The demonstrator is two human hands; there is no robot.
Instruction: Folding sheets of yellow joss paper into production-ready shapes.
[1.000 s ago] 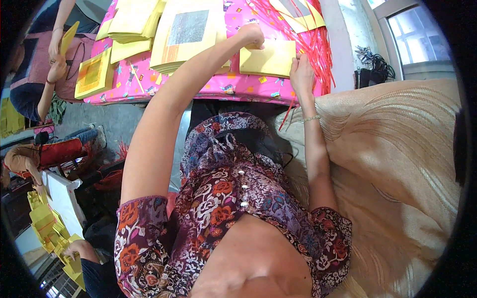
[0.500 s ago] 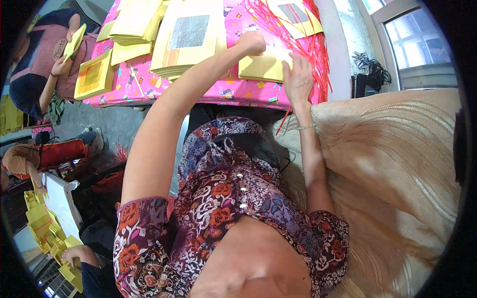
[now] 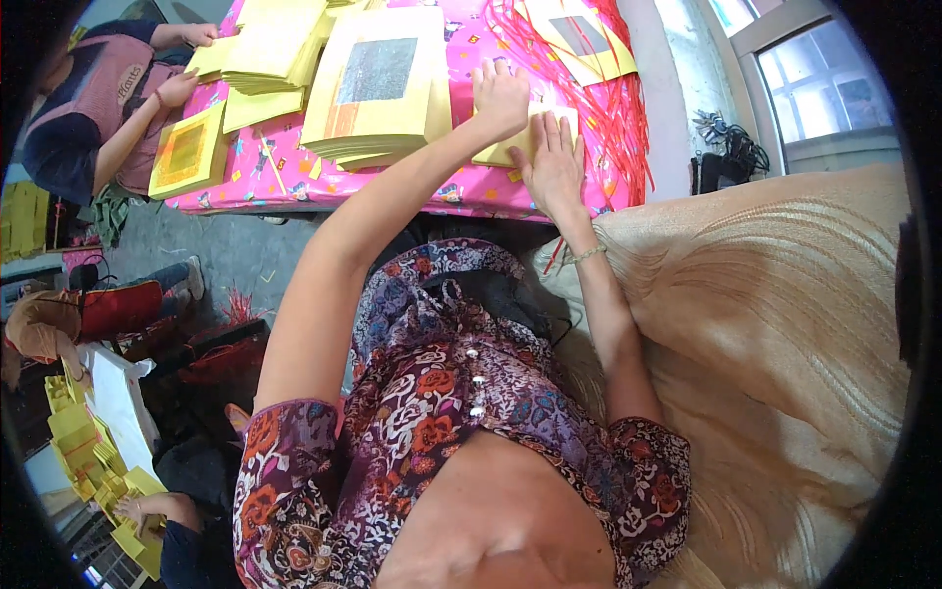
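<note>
On the pink patterned table cover [image 3: 451, 191] lies a yellow folded sheet or thin stack of paper [image 3: 496, 154] with a paler top. My right hand [image 3: 551, 165] rests flat on it, fingers stretched out and slightly apart. At its left edge is my left hand [image 3: 500, 96], fingers bent and drawn together; anything inside them is hidden. Just left of that hand stands a thick stack of yellow paper [image 3: 424, 83] with a grey rectangle printed on top.
Red plastic strips [image 3: 620, 108] trail over the table's right side, by another yellow sheet [image 3: 601, 67]. More yellow stacks [image 3: 265, 74] lie at the left, where a person [image 3: 93, 108] reaches in. A beige covered seat [image 3: 765, 265] is at my right. Others handle yellow papers [image 3: 83, 432] at lower left.
My right hand has moved left and come down flat on the yellow paper. The left hand has turned so its bent fingers show. The person at left has lowered papers to the table.
</note>
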